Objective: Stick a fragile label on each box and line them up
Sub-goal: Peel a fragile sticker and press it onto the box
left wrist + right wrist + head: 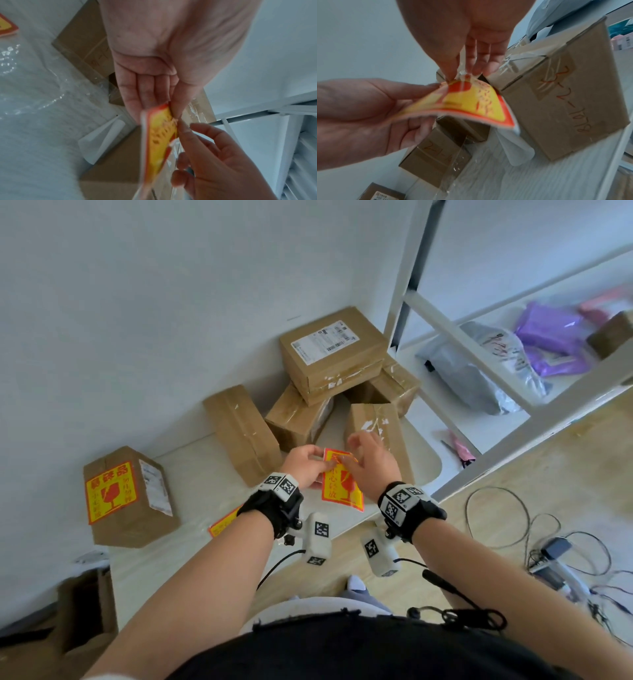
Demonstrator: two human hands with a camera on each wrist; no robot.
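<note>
My left hand (303, 465) holds a red-and-yellow fragile label sheet (342, 481) above the white table (191, 474). My right hand (370, 463) pinches the sheet's top corner, where a thin clear layer lifts. In the left wrist view the label sheet (159, 138) stands edge-on between my left hand (149, 67) and right hand (214, 162). The right wrist view shows the label sheet (467, 102) bent under the right hand (471, 33). One labelled box (126, 498) stands at the table's left. Several unlabelled brown boxes (332, 354) are piled in the far corner.
More labels (222, 523) lie on the table under my left wrist. A brown box marked in red pen (565, 101) stands just beyond the hands. A white shelf rack (479, 361) with mail bags is at right. Cables (548, 535) lie on the floor, and an open carton (85, 611) sits lower left.
</note>
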